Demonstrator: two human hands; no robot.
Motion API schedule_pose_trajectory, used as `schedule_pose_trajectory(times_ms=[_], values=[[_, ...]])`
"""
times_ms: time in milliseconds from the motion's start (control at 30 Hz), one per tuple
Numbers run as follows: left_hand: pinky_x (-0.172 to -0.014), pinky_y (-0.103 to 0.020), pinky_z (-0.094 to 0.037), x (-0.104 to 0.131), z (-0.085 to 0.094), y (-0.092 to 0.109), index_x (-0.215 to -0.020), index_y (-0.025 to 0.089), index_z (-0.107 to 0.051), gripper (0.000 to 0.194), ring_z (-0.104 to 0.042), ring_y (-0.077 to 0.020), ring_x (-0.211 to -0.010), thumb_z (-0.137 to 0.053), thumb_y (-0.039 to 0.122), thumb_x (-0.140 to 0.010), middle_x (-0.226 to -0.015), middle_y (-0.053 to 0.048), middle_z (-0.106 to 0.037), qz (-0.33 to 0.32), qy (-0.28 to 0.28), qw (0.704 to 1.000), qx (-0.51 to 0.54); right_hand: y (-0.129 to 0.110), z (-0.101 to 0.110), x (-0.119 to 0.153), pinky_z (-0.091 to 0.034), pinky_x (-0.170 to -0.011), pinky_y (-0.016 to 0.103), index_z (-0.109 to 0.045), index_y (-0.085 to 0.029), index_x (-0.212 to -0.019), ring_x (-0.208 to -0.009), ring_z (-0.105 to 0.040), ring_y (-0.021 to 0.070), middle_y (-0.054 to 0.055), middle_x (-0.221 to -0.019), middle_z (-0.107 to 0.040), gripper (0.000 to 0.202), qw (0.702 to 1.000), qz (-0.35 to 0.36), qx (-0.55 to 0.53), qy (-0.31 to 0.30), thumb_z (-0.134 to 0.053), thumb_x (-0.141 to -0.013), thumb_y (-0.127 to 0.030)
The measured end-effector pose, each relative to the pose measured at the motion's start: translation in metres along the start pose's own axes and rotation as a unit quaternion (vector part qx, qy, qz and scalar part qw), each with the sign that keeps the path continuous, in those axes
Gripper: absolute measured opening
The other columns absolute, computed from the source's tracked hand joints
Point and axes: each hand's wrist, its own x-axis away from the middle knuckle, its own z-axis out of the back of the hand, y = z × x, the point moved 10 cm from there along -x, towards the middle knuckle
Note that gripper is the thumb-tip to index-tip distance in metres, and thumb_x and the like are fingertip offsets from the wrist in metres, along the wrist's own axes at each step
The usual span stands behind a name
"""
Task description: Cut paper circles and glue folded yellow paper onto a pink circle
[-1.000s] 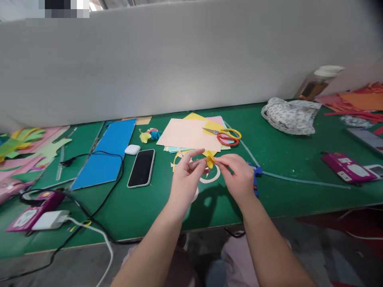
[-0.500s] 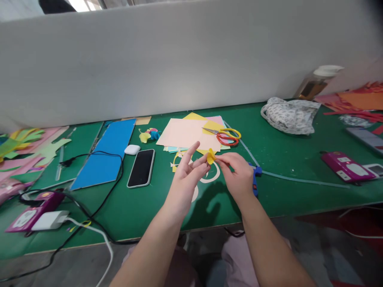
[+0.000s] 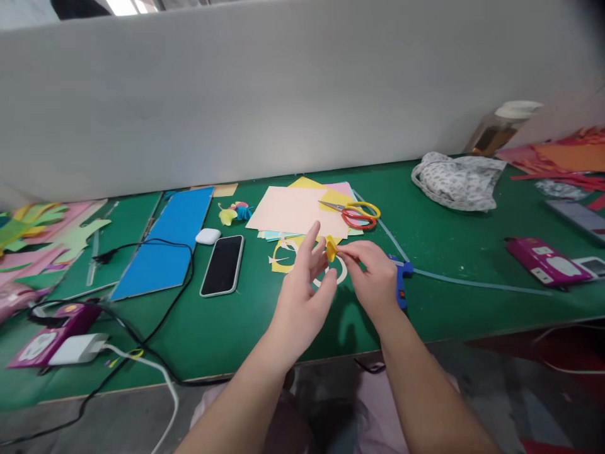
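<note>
A small curled yellow paper piece (image 3: 331, 248) is pinched by its right side between the thumb and fingers of my right hand (image 3: 372, 272). My left hand (image 3: 306, 287) is close to its left side, thumb and fingers apart; whether a fingertip touches the paper is hard to see. Under the hands lie a white paper ring (image 3: 341, 272) and a cut yellow paper scrap (image 3: 278, 267). Behind them is a stack of coloured paper (image 3: 293, 208), with red and yellow scissors (image 3: 360, 214) on top. A blue glue gun (image 3: 401, 282) is partly hidden beside my right hand.
Left of my hands are a phone (image 3: 222, 266), a white earphone case (image 3: 208, 236), small paper flowers (image 3: 235, 213) and a blue board (image 3: 165, 246). Black cable (image 3: 186, 296) crosses the left side. A patterned cloth bag (image 3: 458, 181) and purple power strip (image 3: 546, 261) are right.
My left hand has turned and its thumb has come away from the yellow paper piece, dropping lower. My right hand keeps its pinch, and the yellow piece has turned slightly.
</note>
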Motion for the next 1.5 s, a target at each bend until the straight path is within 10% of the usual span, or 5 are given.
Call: schedule_pose_trajectory(times_ms=[467, 1500], values=[[-0.108, -0.044, -0.038, -0.010, 0.011, -0.002, -0.139, 0.024, -0.034, 0.068, -0.046, -0.0262, -0.128, -0.062, 0.022, -0.077, -0.126, -0.010, -0.059, 0.060, 0.047, 0.992, 0.104, 0.003, 0.005, 0.001, -0.053, -0.073, 0.032, -0.067, -0.018, -0.085, -0.078, -0.064, 0.0178, 0.005, -0.082, -0.070, 0.009, 1.000, -0.003, 0.018, 0.024, -0.060, -0.086, -0.014], [-0.097, -0.045, -0.046, -0.011, 0.017, -0.007, -0.135, 0.031, -0.037, 0.061, -0.057, -0.0253, -0.112, -0.061, 0.025, -0.080, -0.133, -0.009, -0.050, 0.053, 0.057, 0.996, 0.039, 0.003, 0.002, 0.001, -0.053, -0.073, 0.034, -0.068, -0.020, -0.085, -0.079, -0.065, 0.0184, 0.005, -0.082, -0.071, 0.011, 1.000, -0.012, 0.016, 0.011, -0.058, -0.088, -0.017]])
